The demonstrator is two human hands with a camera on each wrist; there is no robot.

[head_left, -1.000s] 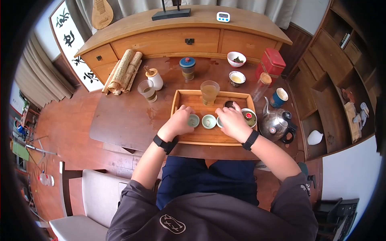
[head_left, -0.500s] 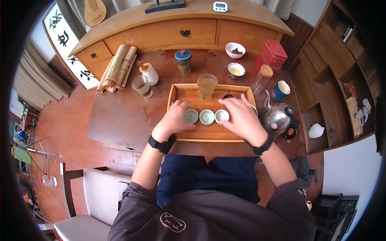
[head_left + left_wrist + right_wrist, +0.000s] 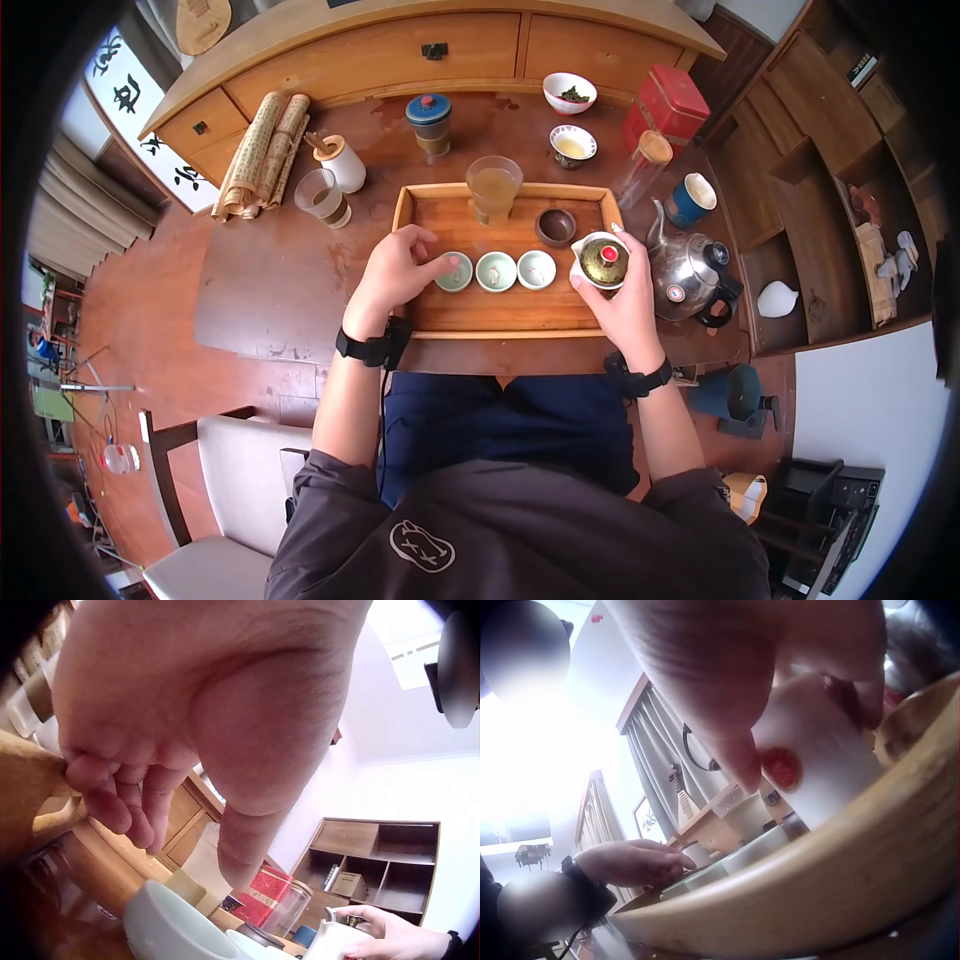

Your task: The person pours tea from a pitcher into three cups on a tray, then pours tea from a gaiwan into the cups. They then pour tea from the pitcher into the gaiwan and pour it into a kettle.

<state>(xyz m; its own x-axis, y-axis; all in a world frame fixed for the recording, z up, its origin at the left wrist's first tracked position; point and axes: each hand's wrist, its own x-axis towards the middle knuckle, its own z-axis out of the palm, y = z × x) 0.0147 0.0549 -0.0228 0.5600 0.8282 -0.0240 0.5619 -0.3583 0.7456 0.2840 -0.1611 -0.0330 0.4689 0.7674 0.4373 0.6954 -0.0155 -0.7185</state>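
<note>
Three pale green cups stand in a row on the wooden tray (image 3: 470,322): a left one (image 3: 456,273), a middle one (image 3: 496,271) and a right one (image 3: 537,270). My left hand (image 3: 394,268) is beside the left cup, thumb at its rim, the other fingers loosely bent; the left wrist view shows the hand above a pale cup (image 3: 169,926). My right hand (image 3: 628,300) grips a white lidded bowl (image 3: 603,262) with a red knob by its rim, thumb and fingers on opposite sides. In the right wrist view its white wall (image 3: 821,761) shows between them.
A small dark cup (image 3: 555,228) and a glass pitcher (image 3: 494,190) stand on the tray. Right of it is a metal kettle (image 3: 685,285); behind are a red tin (image 3: 667,108) and two bowls. A glass (image 3: 325,198) stands left.
My right hand has moved right from near the right cup and now grips the lidded bowl. My left hand has shifted slightly left of the cups. The view has tilted down.
</note>
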